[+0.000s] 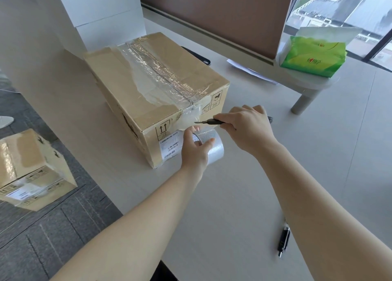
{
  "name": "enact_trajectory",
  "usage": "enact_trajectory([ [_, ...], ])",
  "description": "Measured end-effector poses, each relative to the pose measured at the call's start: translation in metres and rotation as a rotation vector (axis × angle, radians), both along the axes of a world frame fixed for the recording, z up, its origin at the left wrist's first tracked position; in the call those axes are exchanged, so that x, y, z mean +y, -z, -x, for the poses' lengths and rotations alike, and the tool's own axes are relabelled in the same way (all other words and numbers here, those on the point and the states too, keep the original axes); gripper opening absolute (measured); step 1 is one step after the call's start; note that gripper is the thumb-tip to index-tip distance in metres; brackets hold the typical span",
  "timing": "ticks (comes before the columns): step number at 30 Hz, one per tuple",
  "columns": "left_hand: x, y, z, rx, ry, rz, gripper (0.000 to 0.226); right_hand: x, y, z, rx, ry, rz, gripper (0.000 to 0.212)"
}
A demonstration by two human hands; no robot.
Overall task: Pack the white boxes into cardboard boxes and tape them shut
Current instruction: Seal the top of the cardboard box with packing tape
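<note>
Brown corrugated cardboard forms the cardboard box (157, 94), which I see in the head view resting on the pale table (233, 196), toward its left edge, flaps closed. Wrinkled clear tape (161, 73) runs along the top seam and folds down over the near end face. That face carries printed arrow symbols and a white shipping label (169, 146).

My left hand (196, 151) grips the tape roll (212, 145), thumb and fingers curled round it, just in front of the box's near face. A strip of tape runs from the roll up to the box edge. My right hand (248, 128) holds a utility knife (209, 121), fingers wrapped round the handle, blade pointing left and meeting the strip just above the roll.

Around the work area: a black pen (284, 239) lies on the table beside my right forearm. A green tissue pack (314, 56) sits on a small raised stand (307, 90) at far right, with white paper (250, 70) lying near it. A dark flat object (197, 55), partly hidden, lies behind the box. A second taped carton (29, 168) sits on the grey carpet at left. Tall white panels (99, 11) stand behind the box.
</note>
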State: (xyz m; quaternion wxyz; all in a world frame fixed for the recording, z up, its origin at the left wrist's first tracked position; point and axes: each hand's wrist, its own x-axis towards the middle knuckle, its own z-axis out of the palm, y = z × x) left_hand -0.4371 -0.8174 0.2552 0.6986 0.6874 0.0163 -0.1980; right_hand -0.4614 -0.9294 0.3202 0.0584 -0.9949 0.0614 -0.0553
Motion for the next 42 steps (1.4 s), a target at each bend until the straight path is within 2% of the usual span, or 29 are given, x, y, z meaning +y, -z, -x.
enact_trajectory([
  [6, 0.0, 0.002, -0.001, -0.016, -0.002, -0.014, 0.03, 0.002, -0.002, -0.002, 0.014, -0.005, 0.075, 0.031],
  [13, 0.0, 0.002, -0.002, -0.005, -0.011, -0.043, 0.043, 0.008, -0.007, -0.008, 0.011, -0.018, 0.162, 0.029],
  [20, 0.0, 0.0, -0.003, 0.013, 0.003, -0.045, 0.039, 0.009, -0.008, -0.011, 0.004, 0.019, 0.245, 0.026],
  [26, 0.003, 0.003, -0.005, -0.009, 0.032, -0.04, 0.031, 0.0, -0.008, -0.009, 0.065, 0.142, 0.273, 0.026],
  [28, 0.006, 0.005, -0.006, -0.021, 0.052, -0.047, 0.029, -0.007, -0.004, -0.006, 0.103, 0.23, 0.171, 0.024],
  [35, 0.02, 0.008, -0.012, -0.04, 0.203, -0.157, 0.031, -0.018, 0.049, 0.011, 0.219, 0.529, -0.475, 0.022],
  [38, 0.026, 0.017, -0.004, -0.019, 0.263, -0.165, 0.03, -0.016, 0.073, 0.023, 0.294, 0.599, -0.64, 0.017],
  [42, 0.028, 0.015, -0.008, -0.014, 0.286, -0.129, 0.03, -0.009, 0.1, 0.033, 0.384, 0.636, -0.754, 0.004],
])
